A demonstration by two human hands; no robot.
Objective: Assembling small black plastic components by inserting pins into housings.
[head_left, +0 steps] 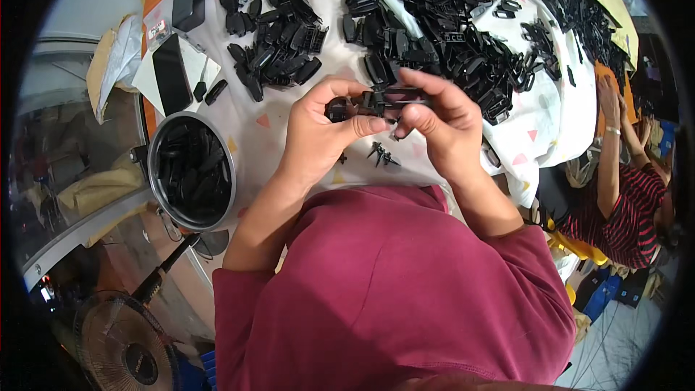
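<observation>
Close in front of my chest, both hands hold a black plastic piece (375, 101) with a long, narrow arm toward the right. My left hand (318, 123) pinches its left end between thumb and curled fingers. On the other end, my right hand (449, 119) grips with thumb and fingers, a tiny dark bit showing by the thumb tip. The fingers hide part of the piece, so its exact kind is unclear. Just below the hands, several small spiky black parts (381, 153) lie on the white cloth (264, 148) with coloured triangles.
Heaps of black plastic pieces (279, 36) cover the table's far side, with a bigger pile (463, 51) at right. A metal bowl (232, 174) of black parts stands left, near a phone (172, 74). A fan (137, 362) is lower left; another person (622, 206) works at right.
</observation>
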